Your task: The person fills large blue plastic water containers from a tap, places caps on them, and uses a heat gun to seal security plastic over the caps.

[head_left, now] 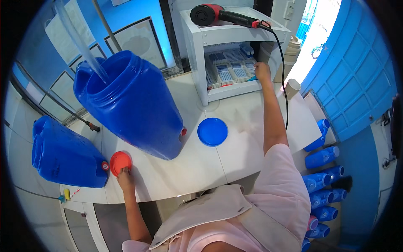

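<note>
My left hand [125,178] grips the near rim of a round red lid [120,163] on the white counter, between two big blue water jugs. The larger jug [138,105] stands uncapped, with a clear tube [82,40] reaching into its mouth. The smaller jug [69,153] is at the far left. A round blue lid [212,132] lies flat on the counter, right of the larger jug. My right arm stretches to the white shelf unit [197,63]. There my right hand [262,72] is closed beside white baskets [239,72] of small packets; a bit of blue shows at its fingertips.
A red and black heat gun [218,14] rests on the shelf unit, its black cord [283,80] hanging down onto the counter [189,172]. A beige cup [292,87] stands right of the unit. Several blue jugs [321,157] crowd the floor at right, near a blue door [352,71].
</note>
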Demonstrator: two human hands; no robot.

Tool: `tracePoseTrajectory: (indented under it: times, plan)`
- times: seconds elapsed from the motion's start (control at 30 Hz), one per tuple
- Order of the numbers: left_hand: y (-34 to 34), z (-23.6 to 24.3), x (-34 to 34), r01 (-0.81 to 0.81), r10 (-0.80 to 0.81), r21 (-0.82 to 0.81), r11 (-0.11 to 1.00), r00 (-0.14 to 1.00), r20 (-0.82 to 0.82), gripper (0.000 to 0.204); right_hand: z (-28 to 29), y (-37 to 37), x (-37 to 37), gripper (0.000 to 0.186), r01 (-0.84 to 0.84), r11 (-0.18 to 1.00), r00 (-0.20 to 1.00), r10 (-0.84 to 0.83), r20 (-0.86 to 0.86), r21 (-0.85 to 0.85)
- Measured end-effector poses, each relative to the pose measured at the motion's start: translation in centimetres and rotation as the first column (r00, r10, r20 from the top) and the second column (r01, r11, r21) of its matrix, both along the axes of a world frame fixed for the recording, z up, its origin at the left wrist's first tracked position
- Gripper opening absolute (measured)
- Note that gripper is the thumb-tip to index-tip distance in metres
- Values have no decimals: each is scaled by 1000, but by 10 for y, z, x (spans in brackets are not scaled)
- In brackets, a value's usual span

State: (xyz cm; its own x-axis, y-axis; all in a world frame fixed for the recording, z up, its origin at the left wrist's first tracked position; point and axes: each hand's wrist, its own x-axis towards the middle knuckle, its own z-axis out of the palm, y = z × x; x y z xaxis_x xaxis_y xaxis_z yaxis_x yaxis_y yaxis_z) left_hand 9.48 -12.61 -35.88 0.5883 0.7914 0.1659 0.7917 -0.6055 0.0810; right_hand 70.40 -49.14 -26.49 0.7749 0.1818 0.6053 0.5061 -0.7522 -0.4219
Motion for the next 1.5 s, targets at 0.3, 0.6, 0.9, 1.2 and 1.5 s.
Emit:
tracePoseTrajectory:
  times: [0.3, 0.6, 0.9, 1.2, 1.5]
  plan:
    - [-20, 23, 20, 58, -70, 93, 994, 989, 130, 34, -41, 18, 84, 28, -13, 856, 953, -145, -265, -517]
    - [-14, -3, 5, 27, -13, -84, 996, 987, 163, 37, -9, 13, 72, 24, -32, 908, 984, -45, -173, -418]
    - [-30, 32, 28, 174, -233, 160, 972, 820, 523, 27, 58, 37, -141, 18, -390, 142, 345, 938, 2, 910]
    - [-149, 160, 72, 755, 216, -490, 435, 441, 871, 19, 70, 76, -375, 29, 74, 107, -303, 950, -80, 992]
    - [-131, 183, 38, 836, 528, -392, 384, 149, 836, 8, 68, 134, -458, 24, 25, -19, -301, 953, 26, 1000]
